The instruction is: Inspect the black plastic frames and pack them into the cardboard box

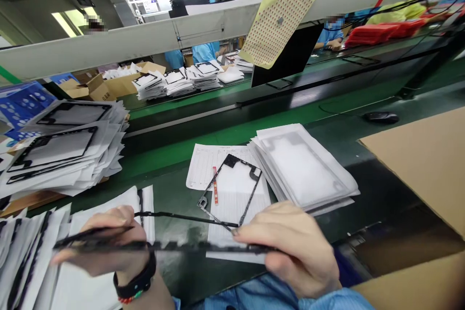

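A thin black plastic frame, tilted nearly edge-on and blurred, spans the space between my two hands. One end of it is gripped by my left hand, which wears a dark wristband and beads. My right hand pinches the other end between thumb and fingers. Just beyond, a second black frame lies on white paper on the bench, partly behind the held one. Beside that frame is a narrow red strip, over a printed form.
A stack of white sleeves sits right of centre. More sleeves with black frames pile up at left. Cardboard borders the right, near a computer mouse. A yellow dotted sheet hangs from the rail. Co-workers sit beyond.
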A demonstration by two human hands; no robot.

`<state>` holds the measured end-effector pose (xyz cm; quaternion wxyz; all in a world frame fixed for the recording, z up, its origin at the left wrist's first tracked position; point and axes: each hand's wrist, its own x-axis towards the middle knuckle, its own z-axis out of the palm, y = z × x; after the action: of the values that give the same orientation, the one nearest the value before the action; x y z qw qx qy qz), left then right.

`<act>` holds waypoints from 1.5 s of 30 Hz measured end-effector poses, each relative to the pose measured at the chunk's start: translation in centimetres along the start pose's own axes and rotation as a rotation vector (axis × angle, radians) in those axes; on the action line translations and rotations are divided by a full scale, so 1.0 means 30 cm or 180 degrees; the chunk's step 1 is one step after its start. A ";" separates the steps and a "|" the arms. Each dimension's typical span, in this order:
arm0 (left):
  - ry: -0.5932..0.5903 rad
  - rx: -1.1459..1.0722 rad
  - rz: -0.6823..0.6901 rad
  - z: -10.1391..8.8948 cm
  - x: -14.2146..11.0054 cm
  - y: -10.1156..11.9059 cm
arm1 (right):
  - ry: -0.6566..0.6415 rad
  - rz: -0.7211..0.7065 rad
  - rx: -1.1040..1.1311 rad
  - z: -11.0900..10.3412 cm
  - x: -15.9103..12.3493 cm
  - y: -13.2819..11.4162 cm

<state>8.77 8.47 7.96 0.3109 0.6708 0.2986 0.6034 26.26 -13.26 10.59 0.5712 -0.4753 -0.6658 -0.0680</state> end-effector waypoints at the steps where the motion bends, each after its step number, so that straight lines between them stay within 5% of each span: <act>1: 0.0087 -0.0021 -0.0038 0.013 0.000 -0.007 | -0.0050 0.0252 0.0015 0.001 0.003 0.012; 5: 0.0322 0.0259 -0.0254 0.078 -0.034 -0.051 | 0.0725 0.2015 0.1172 0.008 0.022 0.113; 7: 0.0318 0.0160 -0.0560 0.107 -0.082 -0.059 | 0.1209 0.2452 0.1808 0.011 0.033 0.169; 11: -0.0444 -0.1424 -0.2061 0.126 -0.172 -0.015 | 0.1212 0.2715 0.2495 0.017 0.042 0.213; 14: -0.0891 -0.2188 -0.2831 0.109 -0.160 0.036 | 0.1033 0.2827 0.3016 0.024 0.041 0.187; 18: -0.0805 -0.2528 -0.3145 0.076 -0.064 0.096 | 0.0751 0.2764 0.3428 0.025 0.038 0.128; 22: -0.0252 -0.3810 -0.4475 0.063 -0.001 0.169 | 0.0559 0.2519 0.3524 0.030 0.044 0.072; 25: 0.0086 -0.4602 -0.5095 0.069 0.001 0.216 | 0.0821 0.2409 0.3662 0.035 0.063 0.045; 29: 0.0316 -0.4844 -0.5313 0.071 -0.015 0.236 | 0.1235 0.2274 0.4014 0.036 0.085 0.031; 39: 0.0913 -0.5285 -0.5636 0.041 -0.045 0.260 | 0.1128 0.1945 0.4169 0.033 0.044 -0.009; 45: 0.0470 -0.5367 -0.5594 0.050 -0.061 0.240 | 0.1659 0.2496 0.4548 0.010 -0.013 -0.010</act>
<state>10.29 2.44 12.31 0.9334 -0.2076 0.1824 0.2290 25.81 -13.44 10.31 0.8508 -0.1664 -0.1837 0.4634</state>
